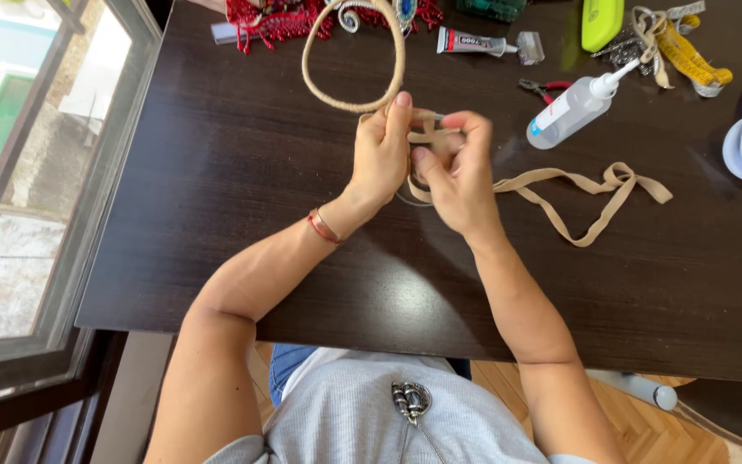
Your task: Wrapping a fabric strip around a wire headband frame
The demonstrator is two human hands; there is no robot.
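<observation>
A beige hoop point(324, 88), wrapped all round in pale tan cord or ribbon, stands out over the far middle of the dark wooden counter point(216, 198), its near edge pinched in the left hand point(380, 155), whose fingers are curled closed around the rim with the index finger laid up along it. The hoop looks round and evenly covered, with a matte, slightly ribbed surface, and its far side reaches up toward a pile of red beaded trim point(281, 19). Just to the right, touching the left hand, the right hand point(457, 172) has its fingers bent in and its thumb and fingertips closed on a flat beige ribbon point(577, 193), which is looped between the two hands near the rim of the hoop. From the right hand the ribbon trails away to the right across the counter in a loose, folded-over loop, lying flat, its end well apart from the hands. Beyond the ribbon, to the right and farther off, a clear squeeze bottle point(573, 110) with a white nozzle lies tilted on its side, with small red-handled pliers point(543, 88) just beside it. A glue tube point(478, 43) lies at the far edge, and a yellow measuring tape point(689, 56) is bunched at the far right.
</observation>
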